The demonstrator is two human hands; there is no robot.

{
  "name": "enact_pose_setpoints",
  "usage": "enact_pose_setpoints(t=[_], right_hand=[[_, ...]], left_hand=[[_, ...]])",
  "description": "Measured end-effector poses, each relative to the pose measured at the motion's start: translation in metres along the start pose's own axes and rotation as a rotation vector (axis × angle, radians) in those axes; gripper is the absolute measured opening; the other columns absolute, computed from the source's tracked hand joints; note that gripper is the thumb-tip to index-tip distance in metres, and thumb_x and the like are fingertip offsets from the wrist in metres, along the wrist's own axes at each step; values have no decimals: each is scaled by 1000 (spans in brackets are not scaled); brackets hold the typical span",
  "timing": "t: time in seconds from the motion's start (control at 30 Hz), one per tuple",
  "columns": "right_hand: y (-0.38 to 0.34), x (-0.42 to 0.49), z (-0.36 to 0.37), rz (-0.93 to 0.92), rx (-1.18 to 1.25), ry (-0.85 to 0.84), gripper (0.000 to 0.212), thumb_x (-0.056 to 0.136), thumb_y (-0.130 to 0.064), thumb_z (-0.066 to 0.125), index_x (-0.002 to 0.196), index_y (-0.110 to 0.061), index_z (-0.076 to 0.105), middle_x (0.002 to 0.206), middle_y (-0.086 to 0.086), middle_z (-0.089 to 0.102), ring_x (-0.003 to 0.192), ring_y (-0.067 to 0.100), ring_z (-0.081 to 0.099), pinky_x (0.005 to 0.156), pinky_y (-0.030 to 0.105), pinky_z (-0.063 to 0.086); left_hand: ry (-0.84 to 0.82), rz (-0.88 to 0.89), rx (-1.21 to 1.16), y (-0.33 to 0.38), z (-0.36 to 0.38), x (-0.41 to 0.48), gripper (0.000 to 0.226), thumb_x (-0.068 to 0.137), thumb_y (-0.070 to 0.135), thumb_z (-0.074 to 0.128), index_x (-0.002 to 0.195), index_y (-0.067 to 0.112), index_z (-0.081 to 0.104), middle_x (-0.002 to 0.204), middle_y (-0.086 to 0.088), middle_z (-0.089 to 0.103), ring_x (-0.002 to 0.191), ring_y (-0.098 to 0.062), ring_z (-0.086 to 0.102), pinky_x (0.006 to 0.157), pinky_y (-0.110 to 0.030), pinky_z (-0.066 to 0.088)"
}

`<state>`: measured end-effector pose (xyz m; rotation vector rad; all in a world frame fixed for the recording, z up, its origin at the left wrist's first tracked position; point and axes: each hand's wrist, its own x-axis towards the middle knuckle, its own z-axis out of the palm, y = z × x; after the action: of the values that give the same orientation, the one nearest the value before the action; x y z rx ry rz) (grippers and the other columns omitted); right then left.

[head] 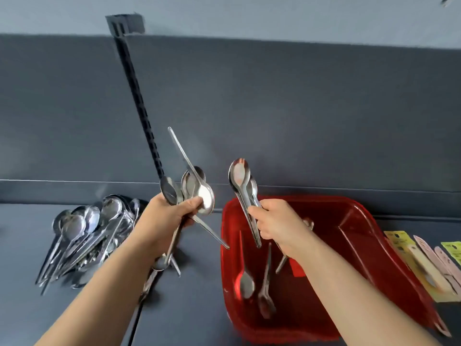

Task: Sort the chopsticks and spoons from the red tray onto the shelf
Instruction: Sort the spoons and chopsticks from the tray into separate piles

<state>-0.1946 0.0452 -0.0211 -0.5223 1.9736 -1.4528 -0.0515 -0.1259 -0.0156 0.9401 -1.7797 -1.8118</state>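
Nearest the camera, two bare forearms reach forward over a dark grey shelf (197,303). On its right part sits the red tray (354,236), tilted in the wide view. A few loose spoons (245,283) lie on the tray floor, bowls toward the person and handles pointing away. Right of the tray, flat carded packages (419,265) in yellow and pink lie side by side on the shelf.

On the left part of the shelf rests a heap of sorted spoons (84,236), bowls mostly away from the person and handles fanned toward the near edge.

Above the shelf, between heap and tray, the left hand (164,216) curls its fingers round a messy bunch of spoons (197,191). Several bowls stick up, one long handle points up and away, and other handles hang below the fist.

The right hand (277,223), over the tray's far left corner, pinches a neater stack of spoons (240,176) by the handles, bowls upward.

Behind them rises the grey back panel (299,108), with a black slotted upright (139,106) leaning across it.
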Motion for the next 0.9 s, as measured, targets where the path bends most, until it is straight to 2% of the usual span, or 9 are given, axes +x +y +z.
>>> enact_pose_setpoints(t=[0.17,0.23,0.37,0.43,0.53,0.63,0.73,0.83,0.9], right_hand=[[-19,16,95,-5,-87,-120,39,87,-8,53,58,-20,30,51,-3,23,44,12,19,48,29,13],[-21,24,132,3,-151,-136,42,87,-7,52,55,-20,28,50,-2,23,46,14,20,50,31,14],[-17,39,191,53,-339,-124,36,84,-10,50,58,-19,27,56,-1,24,49,16,21,48,28,14],[-14,45,210,91,-428,-79,33,84,-12,52,57,-16,34,53,-1,32,45,16,29,43,26,19],[-10,52,229,123,-521,-11,18,89,-15,53,72,-11,54,68,4,51,62,21,48,54,25,34],[-4,53,238,119,-530,84,14,89,-19,52,78,-13,57,83,8,61,75,25,57,63,27,41],[-1,47,245,118,-579,164,18,87,-24,51,72,-15,57,83,8,68,78,30,66,66,30,48],[3,41,250,106,-575,192,24,88,-24,50,73,-10,61,78,4,69,76,30,65,65,31,50],[6,38,253,82,-532,198,22,88,-21,51,71,-8,58,71,3,66,67,27,61,57,29,46]], left_hand=[[180,-32,92,-11,-92,-3,14,80,10,74,69,3,71,54,-6,66,39,-8,53,38,-18,43],[242,-60,228,-24,-126,0,12,80,11,76,72,4,69,51,-1,63,39,-7,53,41,-20,43],[305,-138,375,-51,-178,14,14,77,7,74,68,8,64,57,-7,66,51,-22,61,60,-41,57],[329,-153,412,-61,-191,21,15,76,6,72,66,10,62,55,-6,66,49,-22,62,63,-45,58],[358,-145,452,-72,-204,28,15,72,10,73,66,15,60,51,3,63,47,-18,59,52,-34,53],[367,-143,521,-78,-210,29,23,70,22,73,57,18,55,43,8,55,46,-14,52,45,-24,36],[373,-115,533,-80,-211,31,21,73,24,73,59,18,57,46,6,57,47,-12,53,44,-23,35],[363,-97,482,-82,-213,33,26,79,31,71,62,19,56,41,6,55,40,-8,49,42,-23,36],[346,-72,487,-83,-214,32,29,82,39,69,67,20,54,41,7,54,36,-6,46,41,-23,34]])
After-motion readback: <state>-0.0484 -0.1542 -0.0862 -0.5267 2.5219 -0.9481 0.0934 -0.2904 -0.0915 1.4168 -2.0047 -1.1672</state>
